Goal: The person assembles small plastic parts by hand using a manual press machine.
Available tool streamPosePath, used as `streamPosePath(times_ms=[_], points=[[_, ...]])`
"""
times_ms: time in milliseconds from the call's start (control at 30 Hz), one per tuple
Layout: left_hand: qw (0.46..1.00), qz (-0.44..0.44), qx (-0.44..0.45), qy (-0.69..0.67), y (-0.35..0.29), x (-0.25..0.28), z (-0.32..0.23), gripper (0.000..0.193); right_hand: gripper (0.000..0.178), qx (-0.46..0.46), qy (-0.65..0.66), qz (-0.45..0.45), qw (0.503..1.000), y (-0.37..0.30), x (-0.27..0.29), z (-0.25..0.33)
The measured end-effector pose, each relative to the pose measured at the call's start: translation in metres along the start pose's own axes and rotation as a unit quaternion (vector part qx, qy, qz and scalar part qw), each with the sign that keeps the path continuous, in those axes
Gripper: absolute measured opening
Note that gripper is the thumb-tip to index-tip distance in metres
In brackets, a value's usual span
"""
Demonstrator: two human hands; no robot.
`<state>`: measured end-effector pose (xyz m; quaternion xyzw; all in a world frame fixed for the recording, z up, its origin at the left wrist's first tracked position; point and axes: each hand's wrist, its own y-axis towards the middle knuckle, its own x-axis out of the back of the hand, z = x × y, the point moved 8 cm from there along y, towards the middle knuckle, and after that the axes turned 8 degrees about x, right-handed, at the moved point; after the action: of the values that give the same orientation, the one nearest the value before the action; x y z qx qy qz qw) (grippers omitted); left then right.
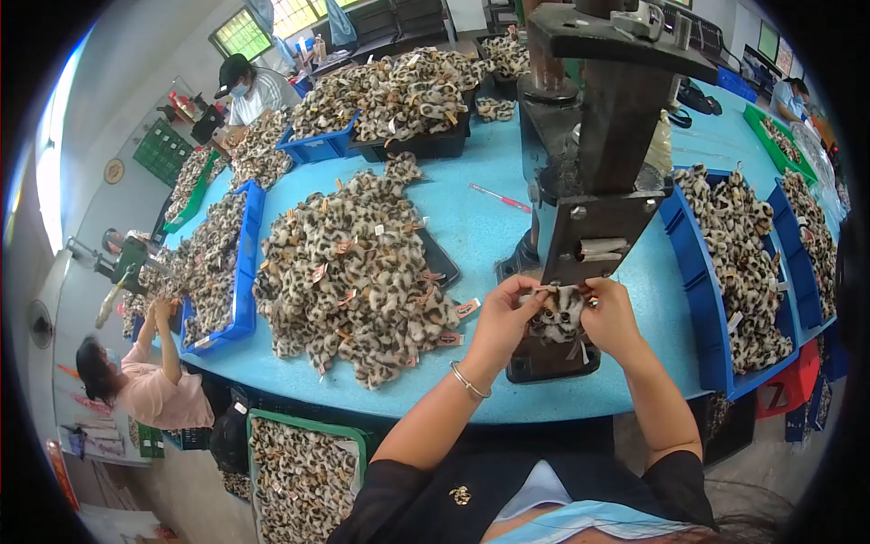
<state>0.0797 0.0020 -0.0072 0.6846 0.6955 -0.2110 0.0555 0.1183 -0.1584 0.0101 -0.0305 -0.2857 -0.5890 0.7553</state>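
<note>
Plush toy (556, 321), probably light, squashy and hardly fragile, sits at six o'clock from the press (616, 136); left hand (504, 319) pinches its ten-o'clock edge, right hand (614, 319) its two-o'clock: sensible holds.

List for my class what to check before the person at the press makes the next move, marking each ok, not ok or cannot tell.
1. Spotted plush piece gripped by left hand and right hand: ok.
2. Both hands well clear of the black bench press: not ok; they are close by its lower end.
3. Plush piece exactly aligned with the press: cannot tell; the fingers hide part of it.
4. Red pen away from the hands: ok, it lies on the blue tabletop beyond them.
5. Loose plush pile apart from the press: ok, it lies to the left.
</note>
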Motion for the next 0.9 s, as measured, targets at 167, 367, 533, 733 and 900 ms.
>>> streamPosePath(times_ms=[167, 367, 533, 733, 900], points=[[0.996, 0.001, 0.091, 0.025, 0.009, 0.001, 0.013, 0.005, 0.025, -0.02, -0.046, 0.11, 0.993, 0.014, 0.001, 0.014], [0.984, 0.031, 0.032, 0.175, 0.026, 0.023, 0.011, 0.005, 0.017, -0.014, -0.112, 0.171, 0.979, 0.017, -0.024, 0.002], [0.961, 0.016, -0.059, 0.269, 0.014, 0.009, -0.021, 0.013, 0.014, 0.005, -0.057, 0.141, 0.988, 0.011, -0.031, -0.007], [0.959, -0.002, -0.128, 0.252, 0.007, -0.011, -0.006, 0.03, 0.01, 0.012, -0.097, 0.121, 0.988, 0.012, -0.017, 0.005], [0.968, 0.013, -0.067, 0.241, 0.02, -0.009, 0.0, 0.028, 0.023, -0.163, 0.216, 0.126, 0.954, 0.027, 0.003, 0.018]])
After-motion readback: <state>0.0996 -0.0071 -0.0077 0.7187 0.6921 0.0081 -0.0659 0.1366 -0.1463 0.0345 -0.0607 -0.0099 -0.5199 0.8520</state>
